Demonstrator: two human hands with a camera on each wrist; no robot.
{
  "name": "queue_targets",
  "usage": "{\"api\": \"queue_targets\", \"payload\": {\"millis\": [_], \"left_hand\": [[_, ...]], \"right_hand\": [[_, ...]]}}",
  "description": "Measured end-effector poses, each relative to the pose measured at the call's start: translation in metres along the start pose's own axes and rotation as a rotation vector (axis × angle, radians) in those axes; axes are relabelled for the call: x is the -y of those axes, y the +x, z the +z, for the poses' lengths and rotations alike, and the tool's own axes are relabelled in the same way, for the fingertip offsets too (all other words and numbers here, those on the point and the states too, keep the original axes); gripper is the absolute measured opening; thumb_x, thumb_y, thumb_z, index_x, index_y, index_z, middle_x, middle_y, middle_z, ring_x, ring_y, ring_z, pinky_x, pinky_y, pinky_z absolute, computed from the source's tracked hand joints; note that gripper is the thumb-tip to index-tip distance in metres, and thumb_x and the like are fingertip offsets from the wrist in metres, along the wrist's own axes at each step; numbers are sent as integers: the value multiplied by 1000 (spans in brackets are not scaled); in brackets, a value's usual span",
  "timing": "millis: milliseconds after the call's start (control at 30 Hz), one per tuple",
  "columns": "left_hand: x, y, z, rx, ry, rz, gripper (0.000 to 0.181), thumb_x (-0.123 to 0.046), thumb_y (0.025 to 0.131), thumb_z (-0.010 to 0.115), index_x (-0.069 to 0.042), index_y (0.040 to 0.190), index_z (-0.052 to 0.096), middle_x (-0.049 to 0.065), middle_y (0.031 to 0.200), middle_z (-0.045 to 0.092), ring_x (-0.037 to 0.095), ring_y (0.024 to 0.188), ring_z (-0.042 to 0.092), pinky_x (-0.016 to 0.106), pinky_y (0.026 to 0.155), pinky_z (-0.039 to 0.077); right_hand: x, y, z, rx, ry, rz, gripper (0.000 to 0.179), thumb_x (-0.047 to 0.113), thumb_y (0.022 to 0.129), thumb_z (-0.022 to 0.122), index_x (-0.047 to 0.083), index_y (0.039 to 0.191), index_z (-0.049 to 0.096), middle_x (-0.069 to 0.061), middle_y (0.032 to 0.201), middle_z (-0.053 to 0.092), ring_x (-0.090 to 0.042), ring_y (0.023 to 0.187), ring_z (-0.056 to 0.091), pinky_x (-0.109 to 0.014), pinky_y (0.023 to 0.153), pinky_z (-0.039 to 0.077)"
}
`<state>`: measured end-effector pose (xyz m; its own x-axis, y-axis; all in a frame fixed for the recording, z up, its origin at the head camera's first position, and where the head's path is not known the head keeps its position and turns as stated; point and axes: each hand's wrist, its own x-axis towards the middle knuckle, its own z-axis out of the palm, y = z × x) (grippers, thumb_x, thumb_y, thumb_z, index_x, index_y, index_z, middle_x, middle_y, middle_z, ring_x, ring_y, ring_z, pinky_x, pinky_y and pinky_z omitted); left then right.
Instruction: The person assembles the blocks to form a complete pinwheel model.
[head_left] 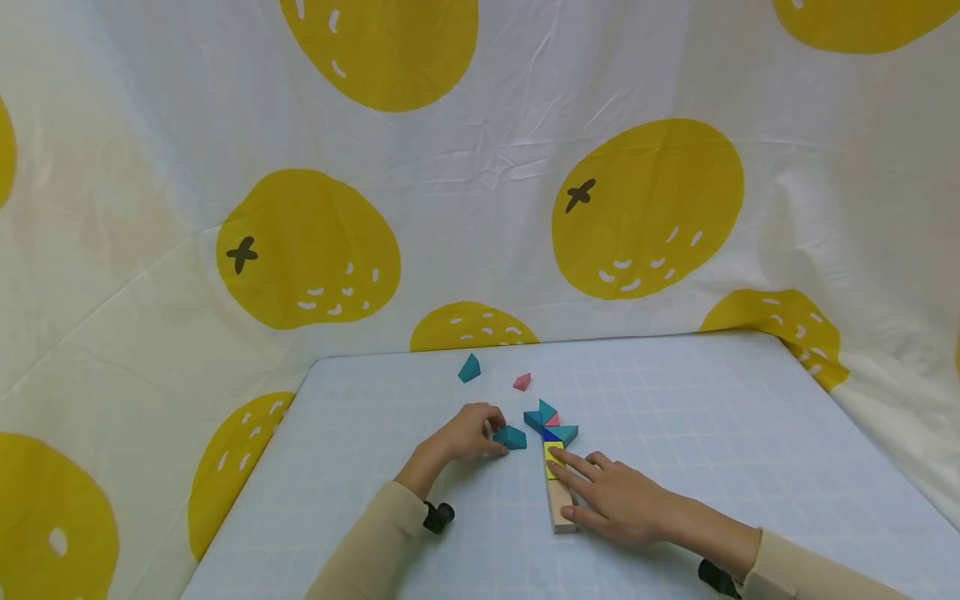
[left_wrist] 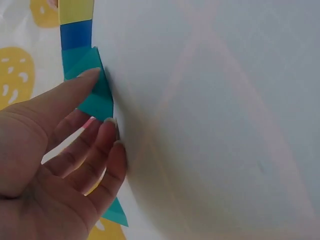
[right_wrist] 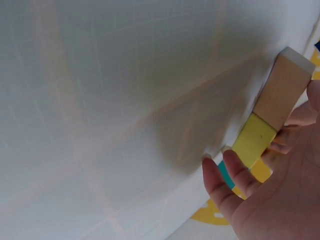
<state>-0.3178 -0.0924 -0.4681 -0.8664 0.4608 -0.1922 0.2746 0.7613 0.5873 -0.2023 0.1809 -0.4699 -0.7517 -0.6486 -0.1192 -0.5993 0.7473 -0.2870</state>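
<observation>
A teal angular block (head_left: 511,437) is pinched between the thumb and fingers of my left hand (head_left: 461,435), just left of a line of blocks. In the left wrist view, the thumb lies across that teal block (left_wrist: 97,102). My right hand (head_left: 630,504) rests along the line's right side, fingers extended, fingertips on the yellow block (right_wrist: 254,141) and thumb at the plain wooden block (head_left: 559,502). Beyond the yellow part are a dark blue piece (head_left: 551,434), a teal triangle (head_left: 567,434), a small pink piece (head_left: 552,421) and other teal pieces (head_left: 533,419).
Farther back on the table lie a loose teal block (head_left: 469,367) and a small pink block (head_left: 522,382). A pale checked cloth (head_left: 712,417) covers the table. Behind it hangs a white curtain (head_left: 480,225) printed with large yellow fruit.
</observation>
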Motion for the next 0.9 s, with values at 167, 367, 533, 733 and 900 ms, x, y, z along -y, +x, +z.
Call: {"api": "queue_targets", "payload": {"millis": [167, 367, 533, 733, 900], "left_hand": [[0, 3, 1, 7, -26, 14, 28, -26, 88, 83, -14, 111, 71, -4, 97, 64, 16, 91, 58, 30, 82, 55], [-1, 2, -1, 28, -10, 28, 33, -32, 96, 74, -10, 121, 72, -3, 101, 67, 16, 93, 58, 32, 88, 54], [-2, 4, 0, 23, -3, 27, 37, -32, 100, 69, -8, 128, 70, -1, 105, 67, 16, 96, 58, 33, 90, 54], [-3, 3, 2, 20, -12, 17, 37, -32, 102, 65, -7, 129, 70, 1, 106, 67, 17, 94, 58, 34, 88, 55], [-2, 2, 2, 13, -11, 18, 35, -31, 102, 64, -8, 127, 71, -1, 105, 68, 16, 94, 58, 34, 88, 55]], "right_hand": [[1, 1, 0, 0, 1, 3, 73, 63, 104, 39, 19, 162, 32, 0, 170, 23, -26, 128, 49, -53, 97, 51], [2, 0, -1, 1, -3, 7, 73, 63, 104, 39, 19, 162, 32, 0, 170, 23, -25, 127, 49, -52, 97, 51], [2, -1, -1, -3, -5, 2, 72, 62, 105, 37, 18, 162, 32, 0, 170, 23, -25, 127, 49, -51, 96, 51], [2, 0, 0, -8, -16, -6, 72, 61, 105, 38, 17, 161, 33, -1, 169, 24, -26, 125, 50, -51, 94, 52], [1, -1, 1, -13, -22, -7, 71, 62, 105, 38, 18, 161, 33, 0, 170, 24, -25, 125, 50, -51, 95, 52]]}}
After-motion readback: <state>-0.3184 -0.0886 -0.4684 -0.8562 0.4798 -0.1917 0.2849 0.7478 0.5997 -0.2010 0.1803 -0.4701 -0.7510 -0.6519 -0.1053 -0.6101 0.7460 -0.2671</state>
